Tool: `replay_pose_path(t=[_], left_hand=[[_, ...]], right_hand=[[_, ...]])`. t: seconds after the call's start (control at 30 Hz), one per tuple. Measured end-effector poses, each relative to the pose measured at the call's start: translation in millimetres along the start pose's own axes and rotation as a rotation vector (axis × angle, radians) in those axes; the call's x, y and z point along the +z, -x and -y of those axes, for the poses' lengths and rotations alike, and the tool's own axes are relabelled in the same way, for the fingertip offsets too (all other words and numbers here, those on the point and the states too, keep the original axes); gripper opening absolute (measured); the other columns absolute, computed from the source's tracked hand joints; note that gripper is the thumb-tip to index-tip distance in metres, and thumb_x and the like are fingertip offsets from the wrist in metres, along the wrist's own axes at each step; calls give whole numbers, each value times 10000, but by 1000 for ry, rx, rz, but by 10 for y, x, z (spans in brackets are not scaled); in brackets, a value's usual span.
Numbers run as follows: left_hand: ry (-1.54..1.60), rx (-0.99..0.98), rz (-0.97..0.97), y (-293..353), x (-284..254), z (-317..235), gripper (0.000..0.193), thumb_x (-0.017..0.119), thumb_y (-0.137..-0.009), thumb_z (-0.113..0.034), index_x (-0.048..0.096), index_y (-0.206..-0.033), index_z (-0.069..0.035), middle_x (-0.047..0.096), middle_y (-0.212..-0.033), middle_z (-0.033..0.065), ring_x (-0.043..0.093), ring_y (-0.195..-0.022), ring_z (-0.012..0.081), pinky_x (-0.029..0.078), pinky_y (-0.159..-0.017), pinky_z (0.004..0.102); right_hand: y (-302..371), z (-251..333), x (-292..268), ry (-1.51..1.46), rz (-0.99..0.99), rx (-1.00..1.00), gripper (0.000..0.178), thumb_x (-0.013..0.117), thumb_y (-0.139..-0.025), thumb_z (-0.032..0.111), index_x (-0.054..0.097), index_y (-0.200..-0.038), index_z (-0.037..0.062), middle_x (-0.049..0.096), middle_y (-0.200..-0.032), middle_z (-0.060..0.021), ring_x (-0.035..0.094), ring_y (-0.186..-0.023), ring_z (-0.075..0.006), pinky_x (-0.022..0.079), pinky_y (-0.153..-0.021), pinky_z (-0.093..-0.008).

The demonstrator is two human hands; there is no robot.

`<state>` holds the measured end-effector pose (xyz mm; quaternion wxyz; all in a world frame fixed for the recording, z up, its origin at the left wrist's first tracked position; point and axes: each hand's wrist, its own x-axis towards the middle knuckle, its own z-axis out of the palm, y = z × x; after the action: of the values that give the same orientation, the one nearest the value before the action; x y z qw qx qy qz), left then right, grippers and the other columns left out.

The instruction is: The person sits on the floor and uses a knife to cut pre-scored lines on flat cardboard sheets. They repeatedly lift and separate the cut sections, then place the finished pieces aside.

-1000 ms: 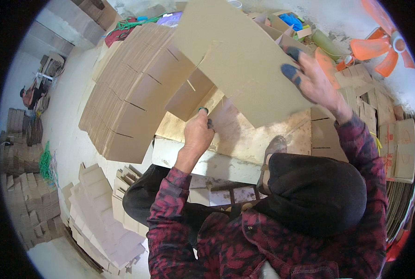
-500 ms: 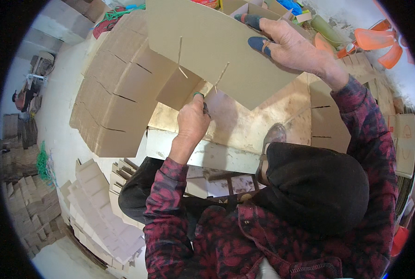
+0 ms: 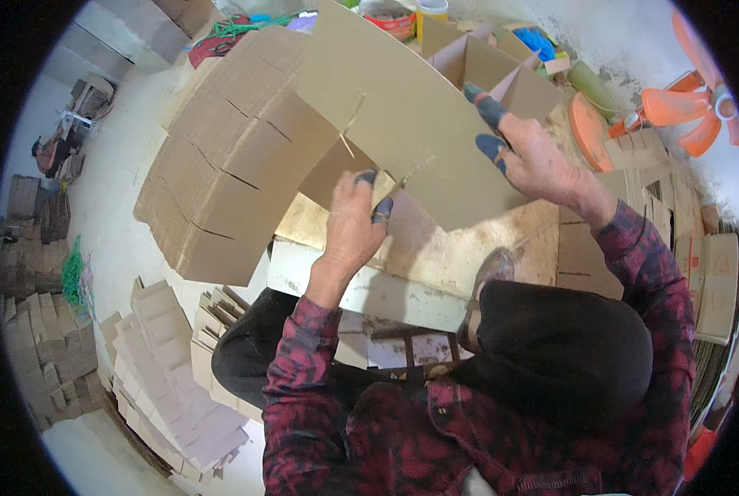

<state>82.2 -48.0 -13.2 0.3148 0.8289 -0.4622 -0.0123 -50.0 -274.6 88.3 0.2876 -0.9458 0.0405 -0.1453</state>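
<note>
- Gripping the right edge of a big tan cardboard sheet (image 3: 394, 107) with my right hand (image 3: 528, 157); two fingers in dark blue covers (image 3: 492, 150) lie against the face turned toward me.
- Sheet stands tilted in front of me, above the low table (image 3: 530, 236), its lower corner pointing down toward the tabletop.
- Two slits run in from the sheet's lower left edge. A thin strip (image 3: 347, 145) hangs from the upper one.
- My left hand (image 3: 354, 221) is by the lower slit, thumb and fingers bent around a small tan piece (image 3: 383, 189). Hand is blurred; I cannot tell whether it is pinched tight or only touched. Blue covers on these fingertips too.
- Left of the sheet, near my left hand: a thick stack of slit cardboard (image 3: 220, 165), edges uneven, partly behind the sheet.
- My shoe (image 3: 495, 269) shows at the table, between the tabletop and my bent right knee (image 3: 564, 347) in black cloth.
- Beyond the sheet: a cardboard divider (image 3: 481, 66) standing open in cells, a blue bag (image 3: 535, 43) just beside it, a yellow cup (image 3: 432, 11) and a red bucket (image 3: 388, 21) farther left.
- Upper right: an orange fan (image 3: 700, 112).
- Lower left, on the floor: a spread of pale cardboard pieces (image 3: 171, 364), with green string (image 3: 74, 277) farther out.
</note>
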Motion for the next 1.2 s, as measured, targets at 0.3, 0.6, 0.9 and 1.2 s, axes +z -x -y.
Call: replay_pose_path(t=[0.3,0.6,0.9,1.2], left_hand=[[-312,-278,55,-300,-255,677,114,523,-731,-48,468,-824,-13,597,-803,214,579,-783,391,447,-689,497],[-285,-221,-65,-215,-150,663,75,487,-740,-13,452,-806,-19,575,-659,220,575,-661,411,449,-595,503],[-171,-200,-31,-197,-108,665,71,486,-741,-20,457,-805,-8,555,-644,246,562,-669,434,435,-602,516],[-166,-249,-54,-242,-149,701,51,470,-762,-33,470,-807,-10,562,-659,250,561,-685,437,435,-623,517]], right_hand=[[-107,-1,22,-125,65,-34,386,511,-831,34,425,-1206,6,580,-964,-235,577,-833,-357,459,-741,-348],[-51,181,32,-102,-47,-121,186,538,-794,17,528,-973,-30,553,-799,-268,512,-673,-417,447,-591,-400],[-158,287,151,-18,177,-83,458,474,-763,-28,443,-1219,7,558,-761,-259,554,-685,-410,452,-594,-418],[-186,62,546,23,290,-120,535,500,-710,-5,404,-1236,6,562,-718,-249,553,-654,-417,440,-575,-454]])
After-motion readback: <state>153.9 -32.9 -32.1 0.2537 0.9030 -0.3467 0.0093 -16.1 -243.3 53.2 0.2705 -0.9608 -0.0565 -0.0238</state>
